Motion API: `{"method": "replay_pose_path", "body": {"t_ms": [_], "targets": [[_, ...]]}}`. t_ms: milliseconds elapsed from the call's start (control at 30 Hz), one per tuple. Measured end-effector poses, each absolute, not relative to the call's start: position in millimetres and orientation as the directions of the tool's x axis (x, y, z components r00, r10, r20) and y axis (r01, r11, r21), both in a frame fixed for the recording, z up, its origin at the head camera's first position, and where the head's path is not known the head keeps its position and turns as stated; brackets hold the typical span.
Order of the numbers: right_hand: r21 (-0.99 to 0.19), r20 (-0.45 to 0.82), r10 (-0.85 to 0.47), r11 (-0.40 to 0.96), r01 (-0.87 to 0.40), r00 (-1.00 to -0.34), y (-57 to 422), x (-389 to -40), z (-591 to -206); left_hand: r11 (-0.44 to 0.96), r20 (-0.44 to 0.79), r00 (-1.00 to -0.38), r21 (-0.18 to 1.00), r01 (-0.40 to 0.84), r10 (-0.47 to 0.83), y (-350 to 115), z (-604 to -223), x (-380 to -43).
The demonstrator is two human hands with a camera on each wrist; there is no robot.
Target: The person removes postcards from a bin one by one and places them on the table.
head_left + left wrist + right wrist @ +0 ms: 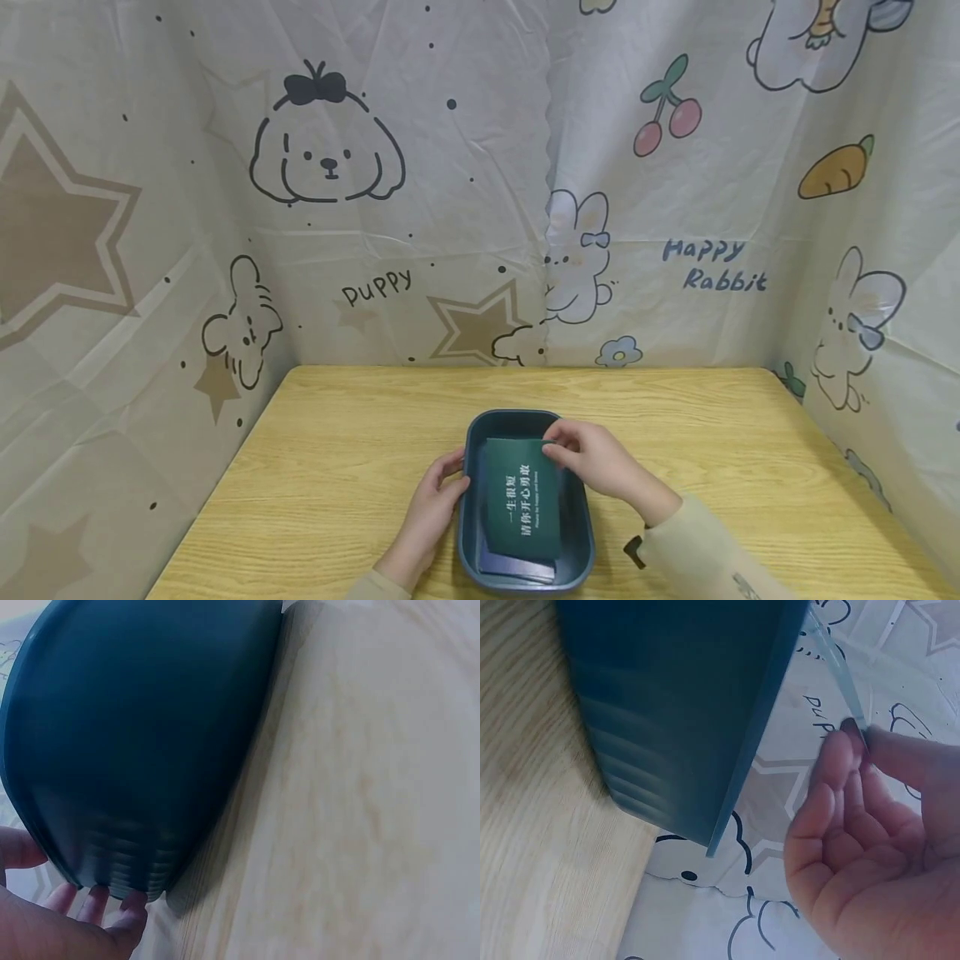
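Observation:
In the head view, a dark teal plastic basin [583,533] stands on the table. My left hand [431,508] holds its left side, the thumb at the rim and the fingers [94,904] against the outer wall. With thumb and fingertips, my right hand [596,458] pinches the upper right corner of a thin green notebook [543,508] with white lettering. This notebook is inside the basin's outline in the head view, and its pale edge [847,686] shows above the rim in the right wrist view. Below it, a purple-blue notebook [517,567] lies in the basin, mostly hidden.
The basin sits on a light wood-grain table [360,442]. A pale curtain [465,183] printed with cartoon animals, stars and fruit surrounds the table at the back and both sides. A dark band [634,550] shows at the right sleeve cuff [675,533].

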State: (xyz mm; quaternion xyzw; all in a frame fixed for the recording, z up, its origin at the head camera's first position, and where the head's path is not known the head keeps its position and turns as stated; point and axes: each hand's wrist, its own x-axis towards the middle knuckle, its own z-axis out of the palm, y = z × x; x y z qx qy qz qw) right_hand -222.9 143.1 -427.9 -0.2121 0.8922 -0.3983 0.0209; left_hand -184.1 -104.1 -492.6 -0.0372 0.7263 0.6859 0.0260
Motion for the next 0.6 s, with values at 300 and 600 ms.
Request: {"method": "replay_pose_path", "body": {"t_ms": [300, 600], "targets": [[-0.791, 0.164, -0.22, 0.554, -0.262, -0.962, 152, -223, -422, 0.03, -0.093, -0.996, 0.995, -0.093, 0.003, -106, -492, -183], [-0.797, 0.195, -0.143, 0.553, -0.241, -0.97, 175, -225, -418, -0.003, -0.089, -0.996, 0.996, -0.089, 0.0, -105, -494, -185]]}}
